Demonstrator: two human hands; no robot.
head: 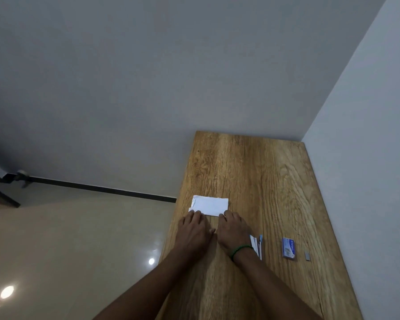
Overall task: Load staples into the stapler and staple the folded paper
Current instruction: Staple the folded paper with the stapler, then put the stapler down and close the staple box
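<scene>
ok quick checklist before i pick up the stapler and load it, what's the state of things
1. Folded paper flat on the table: ok, left hand and right hand press its near edge.
2. Hands free to grab: ok, neither holds anything.
3. Staple box within reach on the right: ok.
4. Loose staple strip beside the box: ok.
5. Stapler located: cannot tell, the thing by the right wrist is partly hidden.
6. Stapler open or loaded: cannot tell.

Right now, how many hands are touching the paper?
2. The left hand presses the folded paper's near-left corner; the right hand presses its near-right corner. Both lie flat, gripping nothing.
</scene>
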